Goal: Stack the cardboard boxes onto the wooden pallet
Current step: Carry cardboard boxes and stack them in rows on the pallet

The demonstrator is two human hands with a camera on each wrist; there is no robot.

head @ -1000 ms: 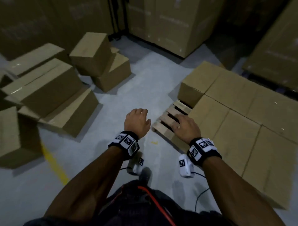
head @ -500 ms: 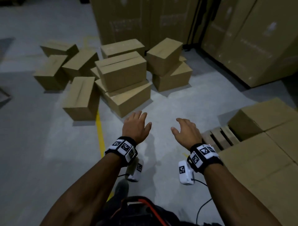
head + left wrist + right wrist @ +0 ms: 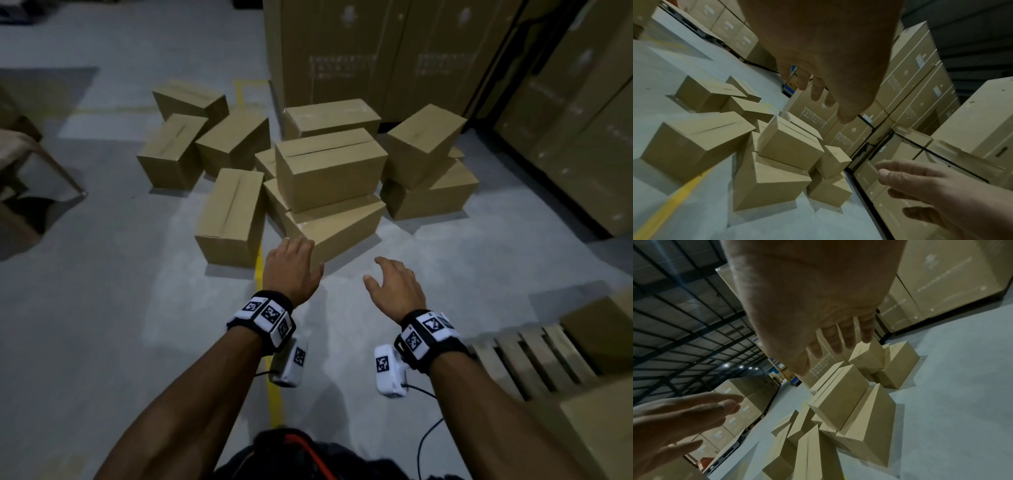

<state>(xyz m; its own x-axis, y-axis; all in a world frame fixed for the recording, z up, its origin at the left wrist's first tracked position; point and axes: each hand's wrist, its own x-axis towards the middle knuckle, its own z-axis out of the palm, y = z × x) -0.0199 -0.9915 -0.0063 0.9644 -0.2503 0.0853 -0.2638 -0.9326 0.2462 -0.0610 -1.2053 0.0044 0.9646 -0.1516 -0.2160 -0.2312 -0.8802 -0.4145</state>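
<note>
Several loose cardboard boxes lie in a heap on the grey floor ahead; the nearest stack has one box (image 3: 330, 168) resting on a tilted box (image 3: 339, 229). Another box (image 3: 233, 216) stands on end to its left. The wooden pallet (image 3: 534, 359) shows its bare slats at the lower right, with boxes (image 3: 603, 329) laid on it. My left hand (image 3: 291, 270) and right hand (image 3: 394, 287) are held out in the air with relaxed fingers, holding nothing, just short of the heap. The wrist views show the left hand (image 3: 818, 84) and right hand (image 3: 838, 340) empty above the boxes.
Tall stacks of large cartons (image 3: 376, 51) wall off the back and right side (image 3: 582, 137). A yellow floor line (image 3: 270, 394) runs under my hands. A chair-like object (image 3: 30, 161) sits at the far left. Open grey floor lies to the left.
My view has swung left from the pallet to the heap of loose boxes. Both hands left the pallet and now reach out, empty, toward the heap, which is nearer.
</note>
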